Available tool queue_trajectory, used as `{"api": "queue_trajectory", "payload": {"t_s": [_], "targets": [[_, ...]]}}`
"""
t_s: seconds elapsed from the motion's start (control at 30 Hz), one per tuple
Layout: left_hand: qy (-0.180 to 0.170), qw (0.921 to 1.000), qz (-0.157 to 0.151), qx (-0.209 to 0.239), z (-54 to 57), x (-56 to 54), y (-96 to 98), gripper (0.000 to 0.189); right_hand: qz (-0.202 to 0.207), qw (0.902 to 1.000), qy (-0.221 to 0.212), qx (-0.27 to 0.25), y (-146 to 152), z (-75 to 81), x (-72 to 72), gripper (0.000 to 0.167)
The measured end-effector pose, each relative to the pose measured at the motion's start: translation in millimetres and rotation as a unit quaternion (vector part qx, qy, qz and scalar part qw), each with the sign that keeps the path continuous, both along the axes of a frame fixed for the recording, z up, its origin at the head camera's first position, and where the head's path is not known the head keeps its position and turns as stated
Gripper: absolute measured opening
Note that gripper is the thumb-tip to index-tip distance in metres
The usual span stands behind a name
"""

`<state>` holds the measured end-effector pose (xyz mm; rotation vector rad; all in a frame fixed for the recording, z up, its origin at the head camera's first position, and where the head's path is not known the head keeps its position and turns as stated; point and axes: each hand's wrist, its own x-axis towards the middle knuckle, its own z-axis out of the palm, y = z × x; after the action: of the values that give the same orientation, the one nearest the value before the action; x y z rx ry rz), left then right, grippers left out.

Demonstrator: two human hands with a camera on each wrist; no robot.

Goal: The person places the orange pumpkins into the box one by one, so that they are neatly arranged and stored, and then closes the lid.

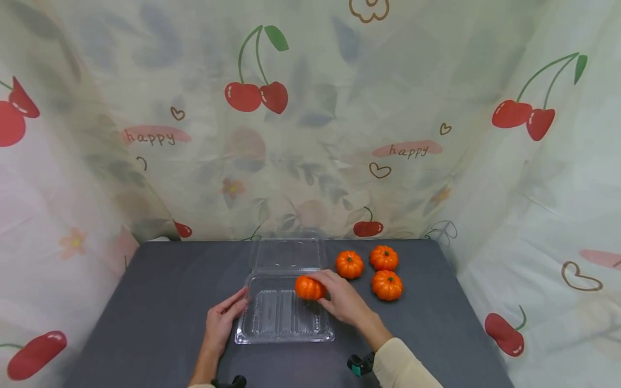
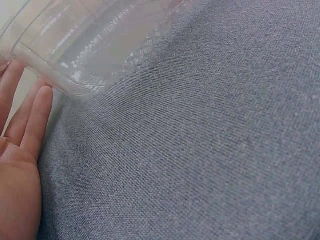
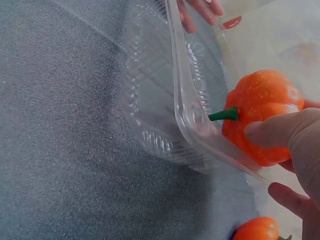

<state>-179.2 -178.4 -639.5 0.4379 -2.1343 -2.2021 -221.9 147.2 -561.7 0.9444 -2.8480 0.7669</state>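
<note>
A small orange toy pumpkin (image 1: 309, 288) with a green stem is pinched between the thumb and fingers of my right hand (image 1: 343, 299). It is held over the right part of a clear plastic clamshell box (image 1: 285, 338), whose lid (image 1: 290, 253) is folded back. In the right wrist view the pumpkin (image 3: 262, 115) is tilted, its stem toward the box's rim (image 3: 182, 107). My left hand (image 1: 224, 319) is at the box's left side. Its fingers lie nearly straight against the clear wall in the left wrist view, where the palm (image 2: 19, 185) faces the camera.
Three more toy pumpkins stand right of the box: one nearer it (image 1: 349, 264), one at the back (image 1: 384, 258) and one in front (image 1: 387, 285). The table (image 1: 165, 307) has a dark grey cloth. Printed curtains (image 1: 310, 134) hang behind it and at both sides.
</note>
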Motion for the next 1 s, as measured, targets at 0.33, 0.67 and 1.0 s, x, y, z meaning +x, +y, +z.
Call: {"api": "queue_trajectory", "payload": {"t_s": [0.33, 0.67, 1.0], "targets": [[0.009, 0.9999, 0.010, -0.002, 1.6, 0.2, -0.1, 0.045, -0.007, 0.9998, -0.011, 0.016, -8.0, -6.6, -6.5, 0.064], [0.016, 0.9997, 0.010, 0.017, 0.1, -0.8, 0.2, 0.045, -0.005, 0.9996, -0.027, 0.011, -10.1, -14.1, -7.1, 0.063], [0.016, 0.9995, 0.019, 0.017, -1.1, -1.9, 2.1, 0.045, -0.014, 0.9992, -0.033, 0.018, -12.8, -16.0, -6.8, 0.066]]}}
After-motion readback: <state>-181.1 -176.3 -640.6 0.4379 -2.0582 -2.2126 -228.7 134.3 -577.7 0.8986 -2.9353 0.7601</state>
